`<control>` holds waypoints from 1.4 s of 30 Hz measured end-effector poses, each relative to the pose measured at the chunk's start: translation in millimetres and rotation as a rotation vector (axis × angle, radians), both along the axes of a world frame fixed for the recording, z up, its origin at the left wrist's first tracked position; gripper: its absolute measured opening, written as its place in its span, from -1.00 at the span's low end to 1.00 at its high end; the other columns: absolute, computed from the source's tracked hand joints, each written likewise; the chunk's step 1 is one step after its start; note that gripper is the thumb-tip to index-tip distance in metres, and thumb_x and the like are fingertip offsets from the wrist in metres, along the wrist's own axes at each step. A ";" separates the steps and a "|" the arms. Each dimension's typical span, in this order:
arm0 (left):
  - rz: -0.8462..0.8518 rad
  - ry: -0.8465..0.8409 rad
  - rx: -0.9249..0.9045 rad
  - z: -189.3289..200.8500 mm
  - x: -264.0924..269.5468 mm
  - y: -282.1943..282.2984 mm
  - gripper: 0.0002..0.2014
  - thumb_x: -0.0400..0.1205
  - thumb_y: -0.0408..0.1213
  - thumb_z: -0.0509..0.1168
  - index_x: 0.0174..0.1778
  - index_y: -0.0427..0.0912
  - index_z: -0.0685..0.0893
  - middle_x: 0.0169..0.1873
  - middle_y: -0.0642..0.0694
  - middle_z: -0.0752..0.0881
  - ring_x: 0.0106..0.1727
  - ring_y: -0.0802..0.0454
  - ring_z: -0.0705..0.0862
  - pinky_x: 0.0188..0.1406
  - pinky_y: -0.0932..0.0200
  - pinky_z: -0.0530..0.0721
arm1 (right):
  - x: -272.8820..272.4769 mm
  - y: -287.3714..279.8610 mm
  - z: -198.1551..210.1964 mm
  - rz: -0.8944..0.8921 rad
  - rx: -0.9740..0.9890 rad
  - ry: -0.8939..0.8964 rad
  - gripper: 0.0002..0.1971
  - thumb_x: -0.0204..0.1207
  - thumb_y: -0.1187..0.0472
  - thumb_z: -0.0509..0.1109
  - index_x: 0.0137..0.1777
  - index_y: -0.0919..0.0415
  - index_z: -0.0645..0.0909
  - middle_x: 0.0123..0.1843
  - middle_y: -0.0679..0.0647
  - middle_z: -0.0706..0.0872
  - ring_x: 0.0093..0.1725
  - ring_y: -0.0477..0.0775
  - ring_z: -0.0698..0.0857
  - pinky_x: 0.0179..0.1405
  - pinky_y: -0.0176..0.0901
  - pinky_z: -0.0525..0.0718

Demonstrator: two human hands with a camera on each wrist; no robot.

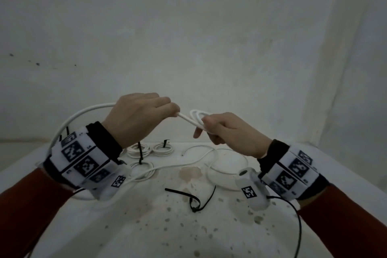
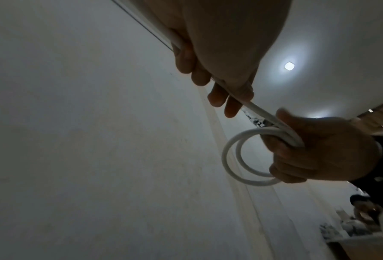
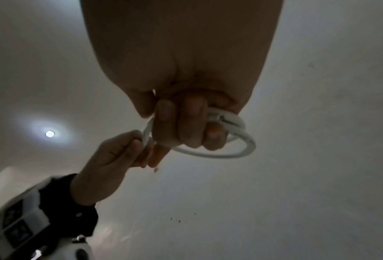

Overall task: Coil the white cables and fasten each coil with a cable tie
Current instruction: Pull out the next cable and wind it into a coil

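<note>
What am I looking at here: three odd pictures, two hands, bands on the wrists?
No machine: a person works bare-handed, with a camera on the head and one on each wrist. The head view looks down at the table; the wrist views look up along the fingers. The right hand holds a small coil of white cable; the left hand feeds in the slack. On the table lie three tied coils, a loose white cable and a black cable tie.
</note>
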State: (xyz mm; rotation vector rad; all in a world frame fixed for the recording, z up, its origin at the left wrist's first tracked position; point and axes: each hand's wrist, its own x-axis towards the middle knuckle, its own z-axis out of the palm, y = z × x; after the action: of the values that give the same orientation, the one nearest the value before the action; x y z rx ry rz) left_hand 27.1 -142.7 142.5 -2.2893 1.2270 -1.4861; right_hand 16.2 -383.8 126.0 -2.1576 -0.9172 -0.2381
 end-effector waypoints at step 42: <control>-0.696 1.403 -0.628 21.5 -19.4 -51.3 -0.58 0.71 0.01 0.01 -0.38 -0.19 0.43 -0.61 0.09 0.21 -0.63 0.14 0.13 -0.65 0.33 0.22 | -24.8 7.4 4.3 0.558 0.789 0.633 -0.62 0.62 0.01 0.07 -0.34 0.17 0.52 -0.64 -0.07 0.09 -0.65 -0.09 0.33 -0.31 -0.19 0.60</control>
State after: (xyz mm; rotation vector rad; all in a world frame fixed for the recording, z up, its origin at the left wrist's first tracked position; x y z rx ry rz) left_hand 7.7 -194.0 164.0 -3.7557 2.1996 0.0433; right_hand -8.5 -376.4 130.3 -1.0835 -0.8142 0.3075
